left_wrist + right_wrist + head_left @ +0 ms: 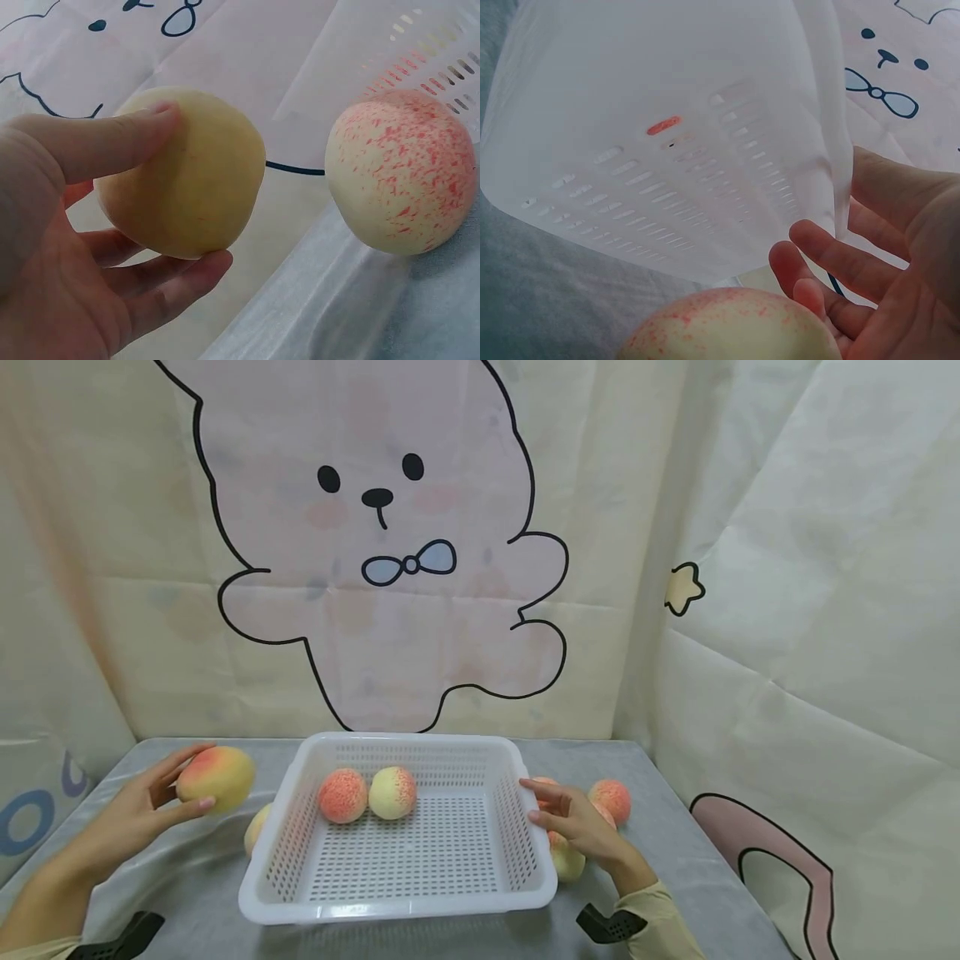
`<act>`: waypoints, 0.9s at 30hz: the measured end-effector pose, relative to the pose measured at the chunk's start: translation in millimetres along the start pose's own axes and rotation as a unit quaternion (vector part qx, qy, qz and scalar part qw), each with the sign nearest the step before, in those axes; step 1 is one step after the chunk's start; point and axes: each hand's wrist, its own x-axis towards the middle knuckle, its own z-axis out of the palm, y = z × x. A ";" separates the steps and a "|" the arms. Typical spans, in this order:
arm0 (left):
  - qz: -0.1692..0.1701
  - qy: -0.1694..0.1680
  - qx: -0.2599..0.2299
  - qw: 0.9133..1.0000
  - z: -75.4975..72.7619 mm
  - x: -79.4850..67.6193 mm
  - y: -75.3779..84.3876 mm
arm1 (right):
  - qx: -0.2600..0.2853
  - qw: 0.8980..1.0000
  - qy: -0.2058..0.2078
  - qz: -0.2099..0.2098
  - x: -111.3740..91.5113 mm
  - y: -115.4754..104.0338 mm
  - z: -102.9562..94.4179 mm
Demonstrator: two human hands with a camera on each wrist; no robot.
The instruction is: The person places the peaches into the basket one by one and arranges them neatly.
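Observation:
In the head view a white plastic basket (397, 912) with slotted walls stands in the middle. Two peaches lie inside: a red one (343, 795) and a pale one with red speckles (393, 792). Left of the basket my left hand (138, 814) holds up a mango (217, 779), yellow with a red blush, between thumb and fingers. The left wrist view shows the thumb across the mango's (187, 180) yellow side. My right hand (581, 827) grips the basket's right rim. Seen from the right wrist, its lower fingers (847, 259) curl beneath the rim, outside the slotted wall (667, 187).
A pale peach (257, 828) with red speckles sits by the basket's left wall. Several more peaches lie to the right, partly behind my right hand, among them a red one (611, 800) and a yellowish one (566, 858). Grey cloth (191, 893) covers the table; printed curtains (600, 635) surround it.

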 end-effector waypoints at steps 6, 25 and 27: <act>0.013 0.009 -0.002 1.000 1.2 1.6 3.8 | -0.001 1.000 0.004 0.003 -0.2 -0.5 0.2; 0.031 0.021 0.050 0.998 7.9 9.7 13.8 | 0.000 1.000 0.007 -0.003 -1.0 0.7 0.7; 0.021 0.025 0.046 0.998 7.4 7.3 13.4 | -0.001 1.000 0.008 0.002 -0.4 0.0 2.2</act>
